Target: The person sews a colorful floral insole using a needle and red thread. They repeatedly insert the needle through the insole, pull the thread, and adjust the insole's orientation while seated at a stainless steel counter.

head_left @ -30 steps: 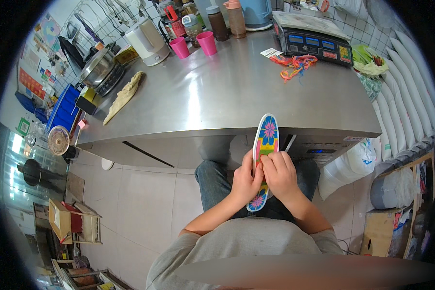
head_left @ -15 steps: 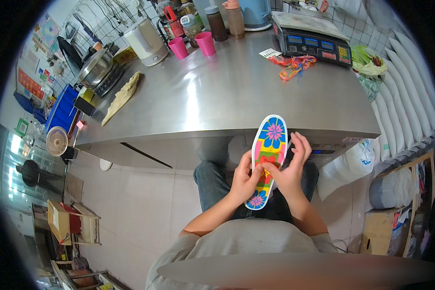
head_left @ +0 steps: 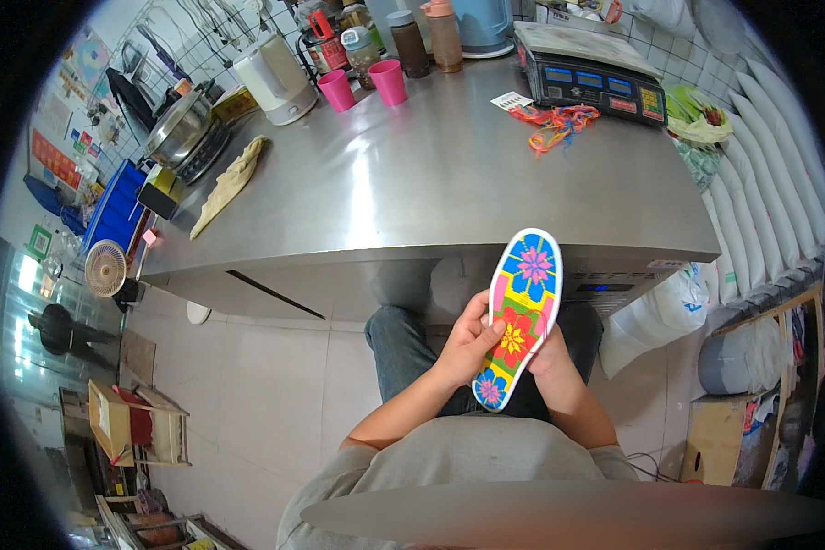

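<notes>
A shoe insole (head_left: 534, 291) with a white rim and bright flower stitching in blue, pink, red, yellow and green tilts over my lap, in front of the counter's edge. Gripping its left side, my left hand (head_left: 468, 348) has the thumb on the patterned face and the fingers curled at the edge and behind. On the other side, my right hand (head_left: 548, 356) sits against the lower right edge, partly behind the insole. Its fingers are hidden there, so what they hold does not show. No needle or thread can be made out.
Before me stands a steel counter (head_left: 412, 174). On it lie tangled bright threads (head_left: 559, 124), a digital scale (head_left: 591, 78), pink cups (head_left: 388, 82), a white kettle (head_left: 275, 81) and a cloth (head_left: 232, 183). A white sack (head_left: 655, 316) stands right of my knees.
The insole has shifted slightly right and down and leans more to the right. My right hand has gone from its front, fingers raised, to partly behind it. My left hand keeps its hold.
</notes>
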`<state>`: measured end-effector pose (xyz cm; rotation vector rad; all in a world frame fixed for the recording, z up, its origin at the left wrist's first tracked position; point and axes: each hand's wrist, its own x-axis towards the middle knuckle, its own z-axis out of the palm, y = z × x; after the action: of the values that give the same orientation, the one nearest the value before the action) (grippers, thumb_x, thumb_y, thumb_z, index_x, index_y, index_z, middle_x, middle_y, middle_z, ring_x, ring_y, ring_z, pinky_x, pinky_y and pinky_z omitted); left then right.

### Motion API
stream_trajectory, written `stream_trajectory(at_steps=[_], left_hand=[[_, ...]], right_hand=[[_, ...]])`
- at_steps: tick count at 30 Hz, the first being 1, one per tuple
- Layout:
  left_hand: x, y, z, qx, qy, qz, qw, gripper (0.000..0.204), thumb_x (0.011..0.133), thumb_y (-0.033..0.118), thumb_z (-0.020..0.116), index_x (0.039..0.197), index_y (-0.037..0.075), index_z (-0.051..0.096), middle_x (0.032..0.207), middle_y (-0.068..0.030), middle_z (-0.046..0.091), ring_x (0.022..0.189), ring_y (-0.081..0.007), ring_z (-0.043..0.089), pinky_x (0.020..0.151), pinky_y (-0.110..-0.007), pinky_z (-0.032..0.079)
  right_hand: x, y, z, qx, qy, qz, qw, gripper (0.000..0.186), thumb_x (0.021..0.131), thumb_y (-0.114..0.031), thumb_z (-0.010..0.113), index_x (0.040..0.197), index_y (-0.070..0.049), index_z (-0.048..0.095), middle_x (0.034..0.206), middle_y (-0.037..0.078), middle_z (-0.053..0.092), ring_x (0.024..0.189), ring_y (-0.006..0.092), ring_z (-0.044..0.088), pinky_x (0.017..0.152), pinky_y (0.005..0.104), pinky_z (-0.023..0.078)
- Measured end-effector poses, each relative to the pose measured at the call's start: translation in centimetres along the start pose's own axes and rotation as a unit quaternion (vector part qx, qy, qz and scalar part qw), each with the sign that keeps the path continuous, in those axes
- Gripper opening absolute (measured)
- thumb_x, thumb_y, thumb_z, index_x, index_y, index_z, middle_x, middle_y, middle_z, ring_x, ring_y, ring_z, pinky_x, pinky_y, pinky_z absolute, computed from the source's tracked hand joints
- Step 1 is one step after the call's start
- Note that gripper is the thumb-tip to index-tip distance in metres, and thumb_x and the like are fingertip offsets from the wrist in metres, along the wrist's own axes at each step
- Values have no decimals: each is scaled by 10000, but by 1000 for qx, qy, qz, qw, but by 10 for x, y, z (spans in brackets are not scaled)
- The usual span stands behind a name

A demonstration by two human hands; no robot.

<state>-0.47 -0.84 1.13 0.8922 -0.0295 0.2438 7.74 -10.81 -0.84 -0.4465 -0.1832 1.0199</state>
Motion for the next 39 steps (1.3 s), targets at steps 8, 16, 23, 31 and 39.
stream_trajectory(at_steps=[8,16,23,31,39], left_hand=[[-1,16,-5,5,36,21,999,401,915,91,482,1277,53,314,1155,-97,556,1026,-149,561,874,-288,457],[2,25,-10,28,94,72,993,352,919,69,452,1250,52,331,1142,-99,563,1014,-152,573,855,-288,475],[3,31,-9,68,111,70,989,336,921,49,442,1240,41,335,1116,-99,577,988,-142,584,827,-275,488],[3,28,0,90,88,70,990,336,924,66,449,1238,34,335,1115,-107,574,990,-144,581,829,-270,482],[0,27,0,117,88,74,987,355,926,68,445,1257,29,325,1115,-101,571,989,-130,571,832,-261,470]], right_hand=[[-19,-94,-115,182,64,-344,919,83,897,-57,469,912,0,528,871,88,568,825,190,575,839,326,512],[-117,-184,-254,-330,573,-545,516,265,883,-206,548,964,46,551,892,128,630,859,197,601,793,279,456],[-123,-162,-260,-416,699,-373,447,261,880,-226,551,979,14,577,877,99,634,818,177,592,757,285,446],[-23,-64,-86,-588,241,-391,666,54,849,-56,553,867,-23,591,880,47,559,826,144,530,770,254,418],[13,-13,15,-543,98,-344,760,111,747,67,554,849,25,567,834,92,536,759,188,545,703,255,427]])
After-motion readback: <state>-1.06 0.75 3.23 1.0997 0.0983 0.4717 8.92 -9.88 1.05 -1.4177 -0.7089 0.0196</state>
